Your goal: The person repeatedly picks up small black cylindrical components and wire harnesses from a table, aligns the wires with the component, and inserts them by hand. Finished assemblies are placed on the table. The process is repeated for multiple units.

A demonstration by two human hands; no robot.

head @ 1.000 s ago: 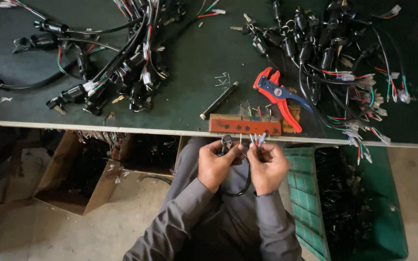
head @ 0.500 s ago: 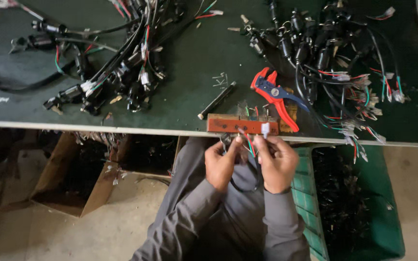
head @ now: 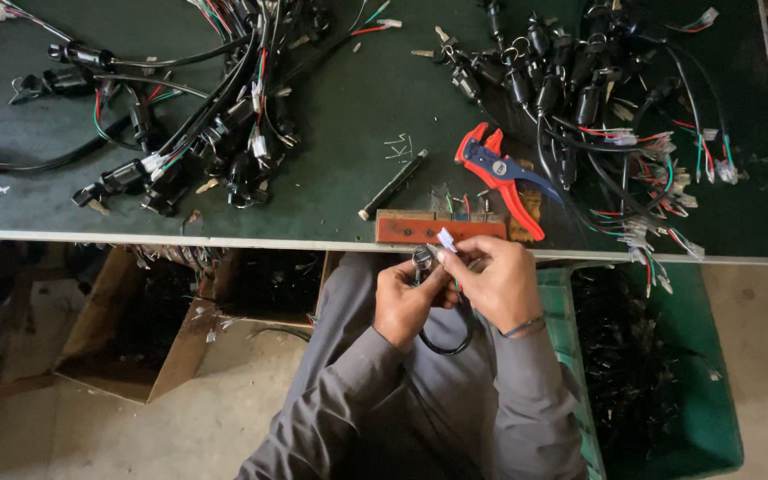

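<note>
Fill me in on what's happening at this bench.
A seated person holds a small switch on a black cable in the left hand; the right hand pinches its white connector. This is at the edge of a green table, strewn with wire harnesses, near red-handled wire strippers.

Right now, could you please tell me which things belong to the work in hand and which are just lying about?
In hand:
left hand
right hand
round switch
white connector
black cable

Lying about:
red wire stripper
red block
black rod
harness piles
</note>
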